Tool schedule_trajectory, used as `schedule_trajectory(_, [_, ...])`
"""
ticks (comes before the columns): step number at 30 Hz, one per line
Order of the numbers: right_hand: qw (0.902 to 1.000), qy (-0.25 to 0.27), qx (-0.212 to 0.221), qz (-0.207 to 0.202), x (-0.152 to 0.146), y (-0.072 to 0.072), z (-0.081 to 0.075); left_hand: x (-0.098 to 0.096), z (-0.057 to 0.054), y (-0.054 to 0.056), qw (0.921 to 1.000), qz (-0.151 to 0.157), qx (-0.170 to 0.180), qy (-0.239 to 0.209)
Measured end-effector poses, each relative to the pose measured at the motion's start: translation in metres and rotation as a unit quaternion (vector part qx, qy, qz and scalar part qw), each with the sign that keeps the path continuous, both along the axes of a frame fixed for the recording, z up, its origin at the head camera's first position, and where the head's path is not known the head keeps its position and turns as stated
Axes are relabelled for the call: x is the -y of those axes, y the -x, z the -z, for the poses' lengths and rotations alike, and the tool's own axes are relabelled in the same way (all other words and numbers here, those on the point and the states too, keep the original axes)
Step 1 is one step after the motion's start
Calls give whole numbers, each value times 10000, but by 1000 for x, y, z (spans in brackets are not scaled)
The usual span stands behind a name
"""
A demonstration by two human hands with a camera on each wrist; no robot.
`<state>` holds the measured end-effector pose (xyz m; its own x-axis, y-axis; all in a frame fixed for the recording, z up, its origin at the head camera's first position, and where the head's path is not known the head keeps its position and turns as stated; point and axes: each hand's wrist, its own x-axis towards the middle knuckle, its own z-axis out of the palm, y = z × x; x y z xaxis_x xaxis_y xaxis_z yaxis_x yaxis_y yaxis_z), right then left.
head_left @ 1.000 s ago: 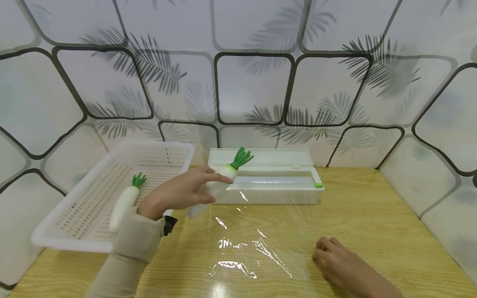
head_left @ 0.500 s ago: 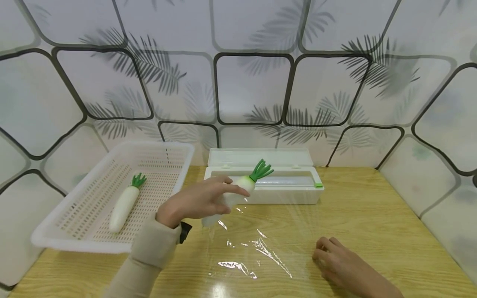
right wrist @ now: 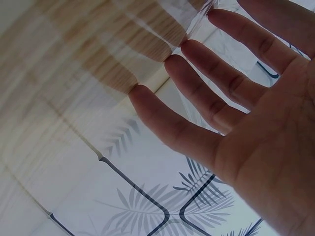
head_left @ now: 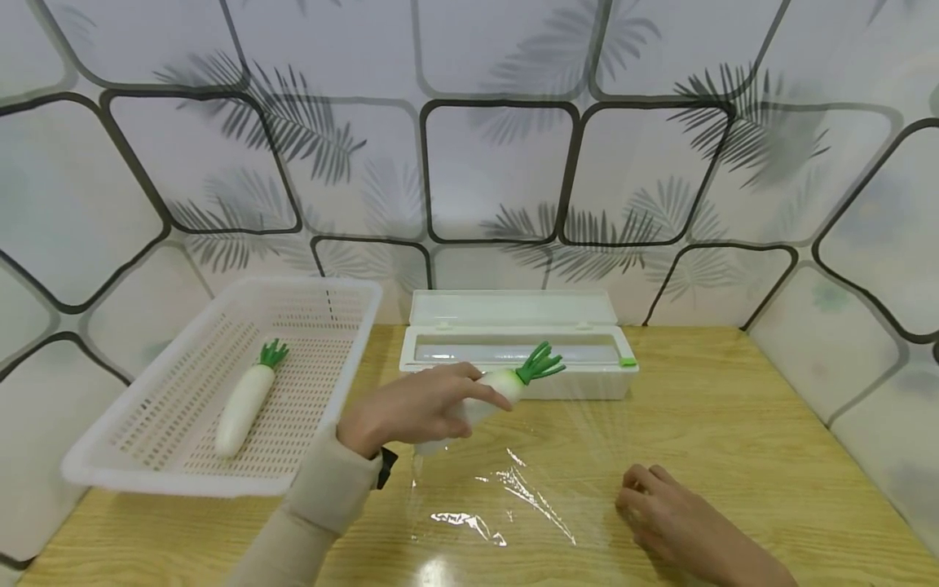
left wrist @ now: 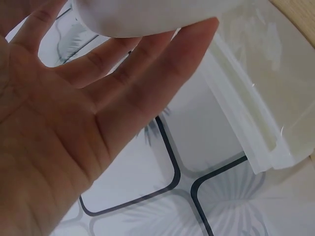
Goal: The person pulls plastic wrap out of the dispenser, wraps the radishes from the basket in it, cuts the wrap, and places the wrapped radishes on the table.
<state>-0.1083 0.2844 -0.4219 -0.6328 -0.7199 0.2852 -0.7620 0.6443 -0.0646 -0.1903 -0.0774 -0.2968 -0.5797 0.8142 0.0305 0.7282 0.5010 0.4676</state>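
A white radish with a green top is gripped by my left hand, tilted over the sheet of plastic wrap on the table. In the left wrist view, my left fingers and thumb go round the radish's white body. The clear wrap runs forward from a white wrap dispenser with its lid up. My right hand rests at the wrap's right edge. In the right wrist view its fingers are extended, fingertips down at the table surface, with film gathered by the index fingertip.
A white perforated basket stands at the left with a second radish lying in it. The dispenser carries a green slider at its right end. A patterned wall covering encloses the wooden table at the back and sides.
My left hand has carried the radish right and toward me, from beside the basket and dispenser to over the wrap. My right hand has stayed in place.
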Motion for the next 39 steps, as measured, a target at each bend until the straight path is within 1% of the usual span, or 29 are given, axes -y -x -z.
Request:
schedule_trajectory(3, [10000,-18,26,28,0,0,0,-6,3,0,9998,1,-45,201])
schedule_trajectory(5, [10000,-32,77,53,0,0,0,-10,6,1,9994,81,-170,282])
schedule_trajectory(10, [9998,-21,183,101,-1,-1,-1,-20,15,3,9960,401,-696,389])
schedule_trajectory(12, [9998,-1,157,90,-1,-1,-1,-24,18,3,9935,469,-929,460])
schedule_trajectory(15, [9999,19,142,79,-2,-1,-1,-28,20,4,9913,498,-1108,509])
schedule_trajectory(20, [9998,22,159,103,-2,-1,-1,-34,24,4,9915,519,-1080,498])
schedule_trajectory(23, [9990,-83,372,213,-1,-2,-3,-39,26,4,9903,582,-1131,558])
schedule_trajectory(26, [9984,-154,470,259,0,-3,-3,-43,30,4,9901,663,-1079,598])
schedule_trajectory(29, [9990,-172,336,224,0,-2,-3,-47,32,5,9908,692,-998,598])
schedule_trajectory(34, [9997,-100,177,133,0,0,-1,-53,39,4,9924,483,-815,785])
schedule_trajectory(39, [9999,-33,89,78,-1,0,0,-59,47,4,9936,445,-535,893])
